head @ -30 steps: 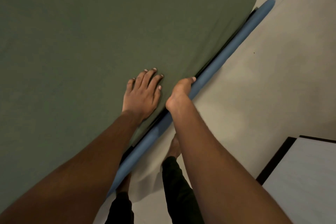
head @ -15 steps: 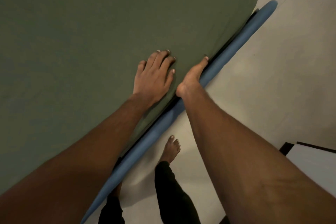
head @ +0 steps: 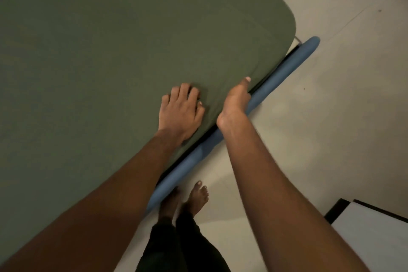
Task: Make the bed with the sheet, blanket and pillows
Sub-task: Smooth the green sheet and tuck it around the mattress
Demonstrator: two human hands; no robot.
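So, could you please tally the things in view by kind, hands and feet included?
Green sheet: 1
Blue bed rail: 1
Hands: 2, left hand and right hand
Bare feet: 2
White surface: 1
Total: 7

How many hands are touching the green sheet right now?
2. The left hand rests on top of the dark green fabric sheet near its edge; the right hand presses the sheet's side above the blue padded rail, its fingers hidden.
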